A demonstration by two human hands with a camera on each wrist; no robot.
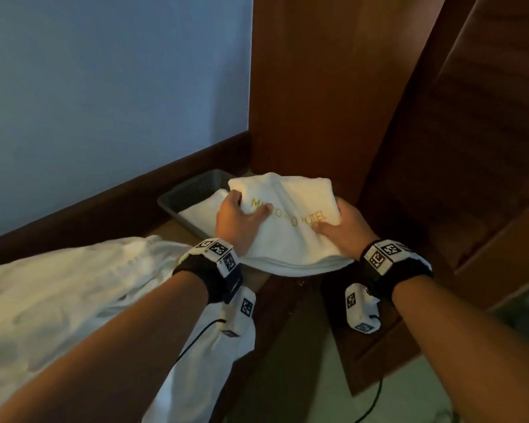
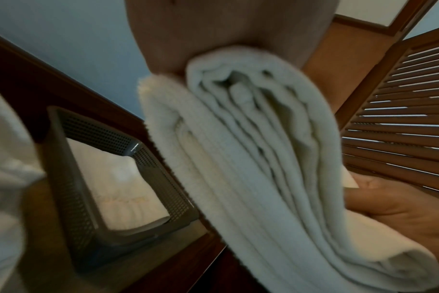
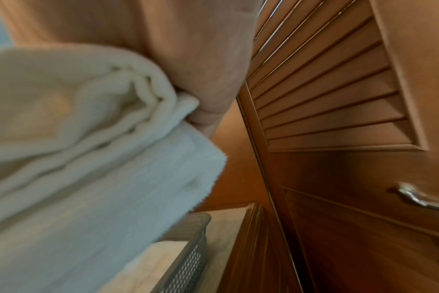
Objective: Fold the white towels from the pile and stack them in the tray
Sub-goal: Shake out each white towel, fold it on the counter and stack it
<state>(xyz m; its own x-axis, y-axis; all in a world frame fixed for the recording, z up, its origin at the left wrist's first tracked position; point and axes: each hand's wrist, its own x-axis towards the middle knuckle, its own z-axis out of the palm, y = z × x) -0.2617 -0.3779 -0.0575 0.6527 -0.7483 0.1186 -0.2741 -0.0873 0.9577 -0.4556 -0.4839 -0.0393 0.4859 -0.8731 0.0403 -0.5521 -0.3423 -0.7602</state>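
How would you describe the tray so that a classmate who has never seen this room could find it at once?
Start at the blue wall and follow its dark wooden skirting to the corner by the louvred door. There sits the grey perforated tray, one folded towel inside. It is the only mesh-walled container.

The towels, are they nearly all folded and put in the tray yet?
Not yet. One folded towel already lies in the grey mesh tray. A second folded towel, with gold hotel lettering, is in hand: the left hand and right hand each hold a side of it above the tray. The pile of unfolded white towels still waits beside the tray.
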